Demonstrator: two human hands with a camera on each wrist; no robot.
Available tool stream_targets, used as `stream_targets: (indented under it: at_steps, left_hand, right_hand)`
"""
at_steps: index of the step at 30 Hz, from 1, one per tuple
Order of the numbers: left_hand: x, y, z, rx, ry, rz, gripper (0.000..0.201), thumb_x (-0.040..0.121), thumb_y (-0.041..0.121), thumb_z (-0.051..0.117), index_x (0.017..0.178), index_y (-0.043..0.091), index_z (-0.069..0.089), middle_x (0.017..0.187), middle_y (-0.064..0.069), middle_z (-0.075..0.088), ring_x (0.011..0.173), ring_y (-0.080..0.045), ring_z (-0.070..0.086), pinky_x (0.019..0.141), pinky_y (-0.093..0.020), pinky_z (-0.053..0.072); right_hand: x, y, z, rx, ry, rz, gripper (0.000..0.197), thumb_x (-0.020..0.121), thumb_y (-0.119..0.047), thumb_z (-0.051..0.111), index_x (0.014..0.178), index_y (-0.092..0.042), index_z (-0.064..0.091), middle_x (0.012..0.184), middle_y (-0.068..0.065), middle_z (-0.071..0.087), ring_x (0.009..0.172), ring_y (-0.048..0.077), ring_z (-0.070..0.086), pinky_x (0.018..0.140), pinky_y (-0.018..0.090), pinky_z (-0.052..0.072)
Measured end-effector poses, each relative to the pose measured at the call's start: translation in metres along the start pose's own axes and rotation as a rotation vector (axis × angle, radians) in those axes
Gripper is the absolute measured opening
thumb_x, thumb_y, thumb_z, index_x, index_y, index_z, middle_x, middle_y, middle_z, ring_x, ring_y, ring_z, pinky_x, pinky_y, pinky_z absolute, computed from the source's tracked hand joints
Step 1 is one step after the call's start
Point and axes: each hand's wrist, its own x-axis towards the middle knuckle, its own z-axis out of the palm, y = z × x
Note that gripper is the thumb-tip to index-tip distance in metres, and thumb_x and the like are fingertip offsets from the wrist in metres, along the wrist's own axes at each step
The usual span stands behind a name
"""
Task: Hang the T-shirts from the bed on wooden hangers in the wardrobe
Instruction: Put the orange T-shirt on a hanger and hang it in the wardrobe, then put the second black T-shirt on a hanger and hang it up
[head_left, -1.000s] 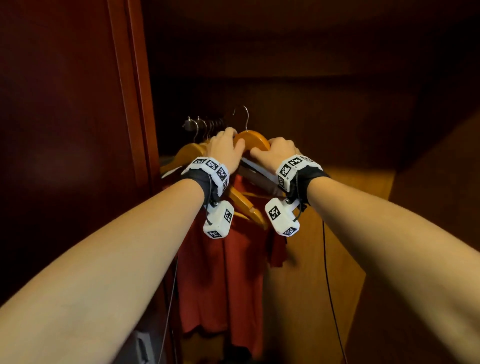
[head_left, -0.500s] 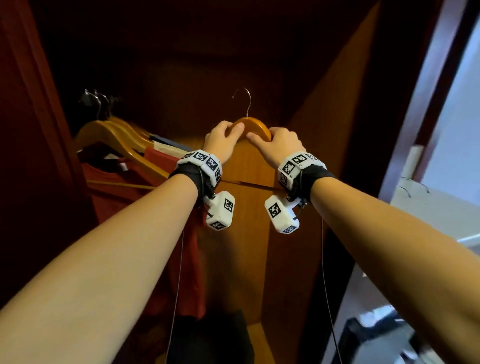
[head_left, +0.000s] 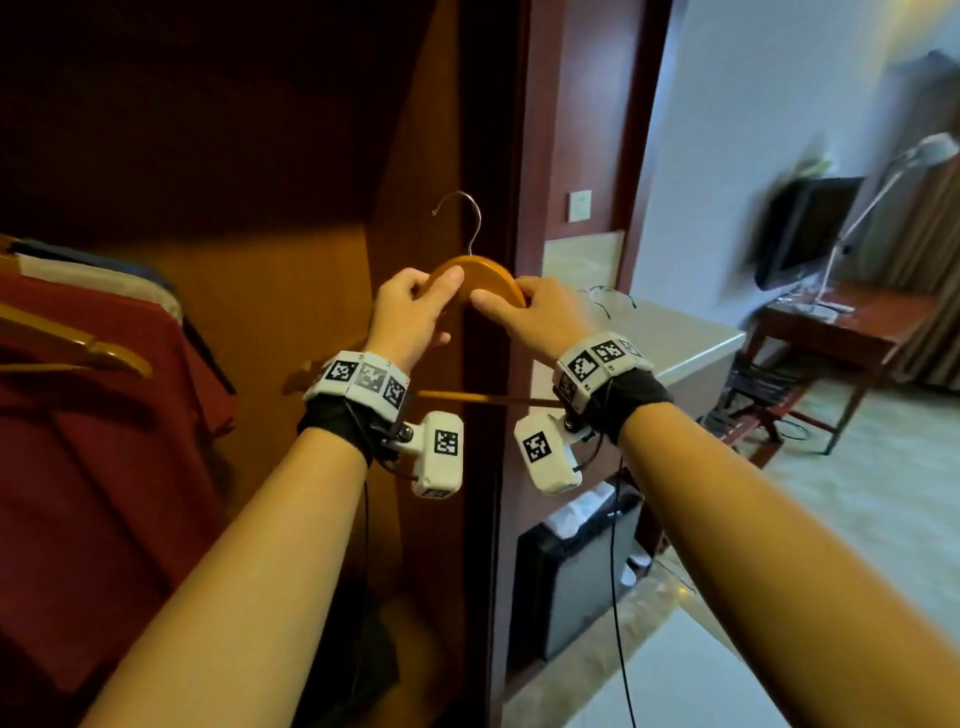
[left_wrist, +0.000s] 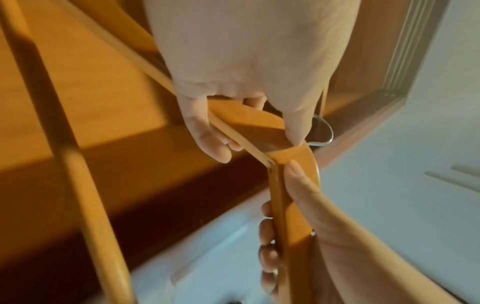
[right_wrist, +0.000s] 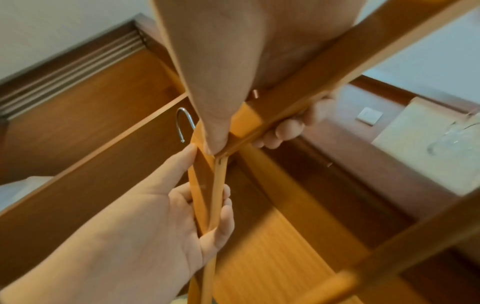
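A bare wooden hanger (head_left: 475, 273) with a metal hook (head_left: 462, 218) is held upright in front of the wardrobe's right side panel. My left hand (head_left: 421, 306) grips its left shoulder, thumb on the front face. My right hand (head_left: 527, 312) grips the right shoulder. The hanger's lower bar (head_left: 483, 399) runs behind both wrists. In the left wrist view my left fingers (left_wrist: 207, 139) curl round the hanger arm (left_wrist: 249, 121). The right wrist view has my right thumb and fingers (right_wrist: 283, 131) clamped on the other arm beside the hook (right_wrist: 184, 125). A red T-shirt (head_left: 78, 467) hangs at the left.
More wooden hangers (head_left: 78, 348) hang over the red shirt inside the wardrobe. The wardrobe's door frame (head_left: 540, 156) stands just behind the hanger. Right of it are a white counter (head_left: 691, 338), a black cabinet (head_left: 571, 582) below it, and farther off a desk (head_left: 841, 322) with a lamp and TV.
Both hands have carried the hanger off the rail and rightward, out of the row of hung clothes. The head view has swung right, so the room now shows. The grips are unchanged.
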Motion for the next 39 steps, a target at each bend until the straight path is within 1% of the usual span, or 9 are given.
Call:
stream_targets:
  at_steps: [5,9,14,19,23,27,31,35,39]
  left_hand:
    - [-0.034,-0.005,0.108,-0.096,-0.063,-0.034,0.036,0.091,0.039,0.067,0.097,0.004,0.06,0.094,-0.011,0.059,0.087,-0.018,0.062,0.063,-0.028,0.059]
    - [-0.063,-0.001,0.203,-0.198,-0.135,-0.076,0.022,0.091,0.032,0.069,0.086,0.015,0.055,0.091,-0.004,0.06,0.091,-0.015,0.062,0.069,-0.034,0.059]
    - [-0.092,0.008,0.3,-0.251,-0.266,-0.066,0.025,0.089,0.03,0.072,0.092,0.011,0.056,0.092,-0.007,0.059,0.089,-0.012,0.064,0.077,-0.036,0.06]
    - [-0.12,-0.003,0.388,-0.286,-0.424,-0.089,0.02,0.084,0.026,0.077,0.084,0.017,0.06,0.09,-0.01,0.064,0.093,-0.026,0.069,0.079,-0.04,0.06]
    - [-0.131,-0.023,0.46,-0.302,-0.527,-0.112,0.017,0.083,0.026,0.077,0.088,0.017,0.063,0.095,-0.016,0.071,0.095,-0.027,0.071,0.081,-0.039,0.059]
    - [-0.125,-0.047,0.538,-0.302,-0.631,-0.121,0.021,0.084,0.025,0.077,0.094,0.011,0.064,0.099,-0.022,0.069,0.096,-0.033,0.07,0.082,-0.042,0.06]
    - [-0.103,-0.073,0.63,-0.297,-0.768,-0.122,0.022,0.087,0.024,0.074,0.095,0.008,0.062,0.089,-0.009,0.069,0.087,-0.021,0.07,0.076,-0.029,0.058]
    - [-0.065,-0.093,0.724,-0.274,-0.918,-0.128,0.034,0.088,0.029,0.073,0.099,0.0,0.059,0.106,-0.025,0.066,0.099,-0.032,0.068,0.085,-0.049,0.058]
    - [-0.028,-0.089,0.812,-0.29,-1.041,-0.106,0.027,0.087,0.037,0.072,0.094,0.014,0.059,0.105,-0.021,0.067,0.1,-0.031,0.067,0.088,-0.048,0.058]
  right_hand:
    - [-0.039,0.083,-0.067,-0.005,0.048,0.072,0.045,0.085,-0.065,0.062,0.075,-0.022,0.061,0.065,-0.003,0.06,0.06,0.015,0.056,0.063,0.034,0.046]
    - [-0.078,0.147,-0.135,0.049,0.085,0.152,0.039,0.085,-0.057,0.068,0.073,-0.021,0.061,0.062,-0.006,0.052,0.058,0.011,0.047,0.063,0.028,0.038]
    - [-0.124,0.213,-0.211,0.066,0.185,0.22,0.037,0.081,-0.055,0.074,0.07,-0.022,0.061,0.061,-0.009,0.053,0.059,0.008,0.049,0.062,0.026,0.04]
    - [-0.175,0.287,-0.264,0.126,0.306,0.26,0.026,0.076,-0.049,0.081,0.077,-0.026,0.069,0.058,-0.013,0.058,0.056,0.002,0.053,0.06,0.019,0.042]
    - [-0.2,0.346,-0.29,0.107,0.385,0.325,0.029,0.074,-0.053,0.08,0.08,-0.025,0.072,0.069,0.002,0.069,0.066,0.021,0.065,0.065,0.037,0.051]
    - [-0.212,0.41,-0.315,0.079,0.449,0.434,0.025,0.079,-0.048,0.079,0.077,-0.024,0.071,0.06,-0.012,0.057,0.056,-0.001,0.048,0.059,0.015,0.037]
    - [-0.208,0.479,-0.344,0.086,0.522,0.547,0.023,0.08,-0.045,0.079,0.09,-0.025,0.075,0.073,-0.007,0.066,0.067,0.005,0.056,0.067,0.021,0.043]
    - [-0.184,0.541,-0.38,0.066,0.582,0.652,0.016,0.08,-0.042,0.079,0.09,-0.032,0.073,0.078,-0.01,0.069,0.071,0.001,0.059,0.069,0.017,0.044]
    - [-0.154,0.599,-0.422,0.053,0.71,0.674,0.018,0.079,-0.042,0.081,0.082,-0.027,0.073,0.07,-0.005,0.067,0.065,0.005,0.057,0.066,0.026,0.046]
